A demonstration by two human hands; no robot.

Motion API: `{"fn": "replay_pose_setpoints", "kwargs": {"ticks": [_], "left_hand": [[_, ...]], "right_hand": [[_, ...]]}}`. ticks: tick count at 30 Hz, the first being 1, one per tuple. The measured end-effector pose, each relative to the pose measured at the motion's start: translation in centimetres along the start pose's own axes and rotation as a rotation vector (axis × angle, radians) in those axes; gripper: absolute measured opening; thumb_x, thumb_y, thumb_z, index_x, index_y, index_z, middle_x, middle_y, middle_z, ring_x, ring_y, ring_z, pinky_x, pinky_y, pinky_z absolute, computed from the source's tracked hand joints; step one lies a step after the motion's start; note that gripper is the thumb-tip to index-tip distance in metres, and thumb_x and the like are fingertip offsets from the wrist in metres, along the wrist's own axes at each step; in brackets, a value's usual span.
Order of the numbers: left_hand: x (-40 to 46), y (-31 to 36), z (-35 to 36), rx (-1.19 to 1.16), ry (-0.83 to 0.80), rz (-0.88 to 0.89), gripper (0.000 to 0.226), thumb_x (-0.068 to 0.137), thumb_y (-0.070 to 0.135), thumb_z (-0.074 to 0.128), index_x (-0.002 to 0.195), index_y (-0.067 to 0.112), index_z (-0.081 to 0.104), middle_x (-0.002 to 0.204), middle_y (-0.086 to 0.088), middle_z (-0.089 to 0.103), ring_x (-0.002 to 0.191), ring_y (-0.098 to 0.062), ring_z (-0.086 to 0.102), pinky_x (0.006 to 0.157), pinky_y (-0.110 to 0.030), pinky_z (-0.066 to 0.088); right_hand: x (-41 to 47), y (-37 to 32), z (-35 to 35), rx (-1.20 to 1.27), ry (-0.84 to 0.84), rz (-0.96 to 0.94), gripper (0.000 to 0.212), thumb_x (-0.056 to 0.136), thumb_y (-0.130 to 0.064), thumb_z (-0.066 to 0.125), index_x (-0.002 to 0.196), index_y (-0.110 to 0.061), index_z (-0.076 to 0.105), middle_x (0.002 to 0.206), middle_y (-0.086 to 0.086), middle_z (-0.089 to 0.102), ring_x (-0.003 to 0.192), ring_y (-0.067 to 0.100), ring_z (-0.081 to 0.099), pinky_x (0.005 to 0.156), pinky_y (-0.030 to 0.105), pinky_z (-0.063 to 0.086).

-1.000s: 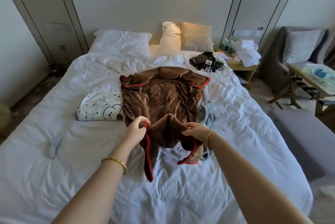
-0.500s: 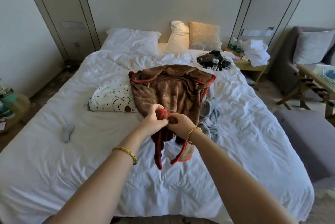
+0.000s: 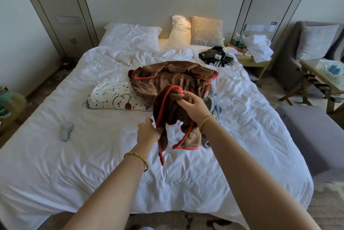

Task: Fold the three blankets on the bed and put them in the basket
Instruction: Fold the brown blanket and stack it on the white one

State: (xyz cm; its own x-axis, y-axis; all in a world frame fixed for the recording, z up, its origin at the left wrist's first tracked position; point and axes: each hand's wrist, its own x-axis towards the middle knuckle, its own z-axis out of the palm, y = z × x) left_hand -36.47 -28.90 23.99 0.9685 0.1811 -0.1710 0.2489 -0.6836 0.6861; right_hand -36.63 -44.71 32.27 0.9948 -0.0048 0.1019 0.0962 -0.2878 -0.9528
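Brown fleece blanket with red trim (image 3: 173, 81) lies bunched mid-bed on the white rumpled bed (image 3: 93, 155), near end lifted. My right hand (image 3: 193, 108) has its grip clamped on a gathered edge; my left hand (image 3: 148, 134) pinches the red hem lower down. Best to find true corners, pull taut, then fold. White spotted blanket (image 3: 115, 97) lies just beside it, grey one (image 3: 214, 106) underneath.

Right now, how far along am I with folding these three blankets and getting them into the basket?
Nothing is finished yet. In hand: the right hand grips a bunched corner of the brown fleece blanket with red trim, while the left hand holds its edge. Left: the white spotted blanket and pale grey-blue blanket lie unfolded; the basket holds no blanket.
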Motion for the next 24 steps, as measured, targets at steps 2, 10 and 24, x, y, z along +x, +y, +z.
{"fn": "replay_pose_setpoints", "kwargs": {"ticks": [2, 10, 24], "left_hand": [[-0.2, -0.7, 0.0, -0.061, -0.196, -0.27, 0.035, 0.095, 0.03, 0.044, 0.117, 0.002, 0.048, 0.091, -0.016, 0.061, 0.069, -0.03, 0.062, 0.056, -0.03, 0.048], [1.7, 0.8, -3.0, -0.294, 0.211, -0.146, 0.041, 0.088, -0.001, 0.032, 0.116, 0.011, 0.059, 0.113, -0.015, 0.06, 0.108, -0.035, 0.056, 0.088, -0.034, 0.045], [-1.8, 6.1, -0.8, -0.137, -0.541, 0.468, 0.026, 0.079, 0.001, 0.056, 0.093, 0.02, 0.064, 0.08, 0.007, 0.062, 0.072, 0.001, 0.058, 0.061, -0.003, 0.043]], "right_hand": [[-0.4, -0.9, -0.4, 0.059, -0.029, -0.002, 0.009, 0.089, -0.017, 0.057, 0.093, -0.012, 0.064, 0.083, 0.006, 0.052, 0.078, 0.015, 0.05, 0.074, 0.026, 0.044], [-1.8, 3.2, -3.7, -0.3, -0.295, 0.205, 0.029, 0.08, -0.011, 0.068, 0.108, -0.01, 0.059, 0.094, 0.001, 0.058, 0.091, 0.012, 0.055, 0.081, 0.023, 0.045], [-1.6, 0.3, -3.8, -0.18, -0.385, 0.178, 0.062, 0.083, 0.011, 0.057, 0.135, -0.001, 0.027, 0.103, 0.017, 0.056, 0.094, 0.015, 0.051, 0.074, 0.012, 0.045]]}}
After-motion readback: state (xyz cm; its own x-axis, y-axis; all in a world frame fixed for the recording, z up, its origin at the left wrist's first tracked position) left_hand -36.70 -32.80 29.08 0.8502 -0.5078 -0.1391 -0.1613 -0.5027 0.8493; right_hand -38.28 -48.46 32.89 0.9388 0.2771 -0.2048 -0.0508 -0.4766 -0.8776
